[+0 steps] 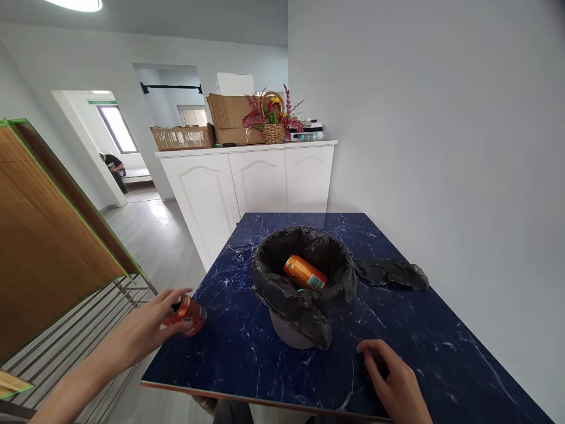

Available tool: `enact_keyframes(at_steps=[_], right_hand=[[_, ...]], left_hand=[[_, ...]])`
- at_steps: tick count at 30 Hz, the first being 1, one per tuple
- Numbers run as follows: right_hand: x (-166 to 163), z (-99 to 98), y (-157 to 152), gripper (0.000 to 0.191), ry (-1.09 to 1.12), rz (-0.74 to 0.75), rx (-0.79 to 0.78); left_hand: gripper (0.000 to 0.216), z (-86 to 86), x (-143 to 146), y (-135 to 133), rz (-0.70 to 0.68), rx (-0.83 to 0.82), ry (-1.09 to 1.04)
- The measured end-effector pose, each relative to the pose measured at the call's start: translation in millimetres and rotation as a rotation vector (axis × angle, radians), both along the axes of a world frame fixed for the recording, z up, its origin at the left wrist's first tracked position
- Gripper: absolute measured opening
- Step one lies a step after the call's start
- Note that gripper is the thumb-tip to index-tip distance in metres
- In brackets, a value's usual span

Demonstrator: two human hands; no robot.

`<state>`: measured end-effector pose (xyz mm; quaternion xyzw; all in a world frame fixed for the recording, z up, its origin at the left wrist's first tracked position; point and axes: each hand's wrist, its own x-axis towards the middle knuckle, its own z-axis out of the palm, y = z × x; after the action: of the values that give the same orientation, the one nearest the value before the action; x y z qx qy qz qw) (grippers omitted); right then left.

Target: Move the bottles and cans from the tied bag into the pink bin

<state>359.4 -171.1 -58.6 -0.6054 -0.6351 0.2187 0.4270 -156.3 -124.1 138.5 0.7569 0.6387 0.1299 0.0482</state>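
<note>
head view shows me the left hand (152,327) gripping a red can (195,316) left of the bin (289,331), where i judge a weak grip could drop it past the table (229,365) edge, while the right hand (392,377), half-curled and seemingly empty, is right of the bin.

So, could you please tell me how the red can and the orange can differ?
The red can is held in the left hand, whereas the orange can lies inside the lined bin. The red can looks darker and redder than the orange can. Both are cylindrical.
</note>
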Motion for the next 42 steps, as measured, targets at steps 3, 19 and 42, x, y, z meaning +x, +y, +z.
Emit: enact_keyframes(at_steps=[3, 19, 42], right_hand=[[-0.5, -1.7, 0.6, 0.031, -0.007, -0.003, 0.021], [-2.2, 6.6, 1.1, 0.036, 0.027, -0.001, -0.042], [-1.2, 11.0, 6.3, 0.034, 0.111, 0.052, -0.060]], left_hand=[[0.084, 37.8, 41.4, 3.1, 0.084, 0.255, -0.111], [0.057, 114.7, 226.6, 27.4, -0.322, 0.394, -0.641], [0.074, -14.6, 143.7, 65.7, 0.047, -0.369, -0.865]])
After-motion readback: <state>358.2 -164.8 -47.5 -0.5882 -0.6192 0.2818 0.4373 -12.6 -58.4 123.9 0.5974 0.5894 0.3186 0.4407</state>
